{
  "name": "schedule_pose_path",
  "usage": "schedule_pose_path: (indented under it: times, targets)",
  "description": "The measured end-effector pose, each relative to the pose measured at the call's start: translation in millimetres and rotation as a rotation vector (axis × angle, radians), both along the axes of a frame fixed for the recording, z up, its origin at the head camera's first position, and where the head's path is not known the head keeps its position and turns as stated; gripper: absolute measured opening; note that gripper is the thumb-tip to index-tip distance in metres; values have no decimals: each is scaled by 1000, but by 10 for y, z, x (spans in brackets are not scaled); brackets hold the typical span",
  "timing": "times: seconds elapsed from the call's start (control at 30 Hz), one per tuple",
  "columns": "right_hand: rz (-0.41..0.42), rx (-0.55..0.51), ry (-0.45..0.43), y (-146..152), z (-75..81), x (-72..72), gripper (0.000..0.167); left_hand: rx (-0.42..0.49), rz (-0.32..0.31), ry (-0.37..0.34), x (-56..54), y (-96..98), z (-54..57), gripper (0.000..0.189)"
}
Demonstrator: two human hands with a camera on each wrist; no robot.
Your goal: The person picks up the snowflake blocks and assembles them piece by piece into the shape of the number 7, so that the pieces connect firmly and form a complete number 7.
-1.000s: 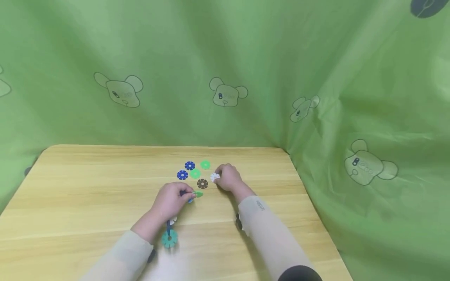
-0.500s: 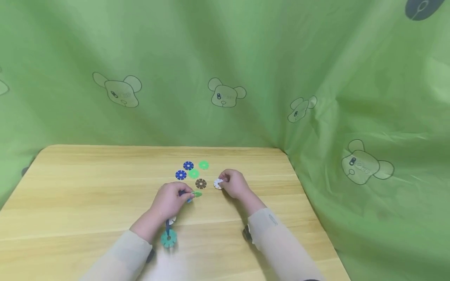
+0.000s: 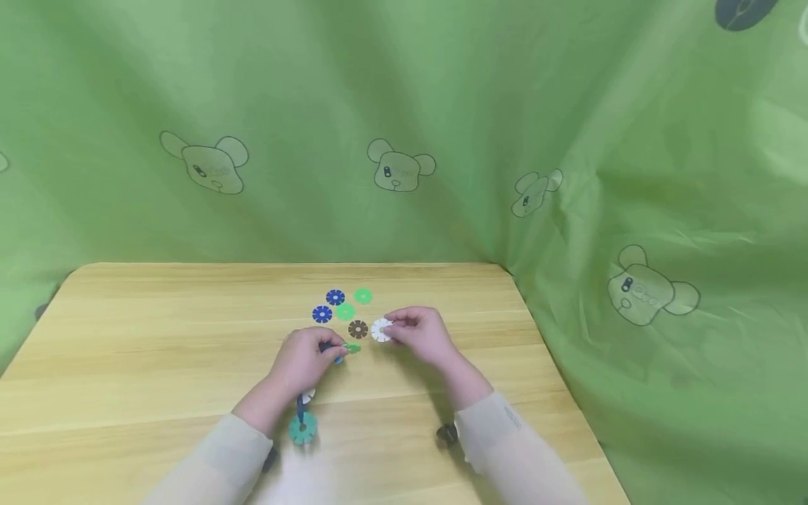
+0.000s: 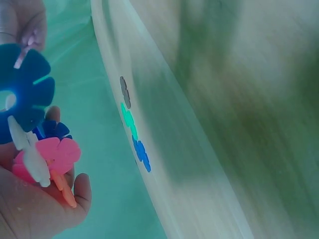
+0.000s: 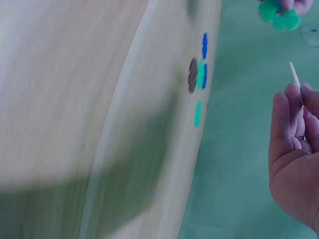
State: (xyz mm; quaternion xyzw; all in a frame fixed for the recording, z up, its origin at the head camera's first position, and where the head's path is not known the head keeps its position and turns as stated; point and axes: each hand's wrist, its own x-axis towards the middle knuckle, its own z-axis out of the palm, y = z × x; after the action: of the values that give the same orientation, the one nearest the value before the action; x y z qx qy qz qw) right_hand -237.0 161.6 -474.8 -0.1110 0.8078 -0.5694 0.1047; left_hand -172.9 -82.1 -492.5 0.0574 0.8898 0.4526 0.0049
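My left hand (image 3: 306, 361) grips a chain of interlocking notched plastic discs. A green disc (image 3: 353, 348) sticks out at its fingertips, and a teal disc (image 3: 304, 429) hangs at the near end. In the left wrist view the chain also shows a pink disc (image 4: 65, 155), a white disc (image 4: 34, 162) seen at a slant and an orange disc (image 4: 65, 191); the palm hides part of it. To the right, my right hand (image 3: 429, 337) pinches a single white notched disc (image 3: 379, 330) between thumb and fingers. That disc appears edge-on in the right wrist view.
Beyond the hands, a brown disc (image 3: 358, 330), two light green discs (image 3: 345, 312) and two blue discs (image 3: 322, 314) lie flat on the wooden table (image 3: 158, 351). A green curtain (image 3: 303, 210) printed with bear faces hangs behind the table and along its right side.
My right hand has drawn the white disc nearer, then swung it left toward the left hand, turning its face more into view. The left hand has stayed nearly still with the chain.
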Motion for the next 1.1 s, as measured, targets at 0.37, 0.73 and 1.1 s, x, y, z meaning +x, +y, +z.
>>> schedule_pose_path:
  times: [0.37, 0.73, 1.1]
  targets:
    - [-4, -85, -75, -136, -11, 229, 23, 3, 8, 19, 15, -1, -4, 13]
    - [-47, -121, -93, -187, -83, 302, 22, -4, 19, 29, 45, 8, 25, 9]
    - [-71, -138, -94, -222, -108, 356, 20, -6, -13, 85, 57, 39, 38, 7]
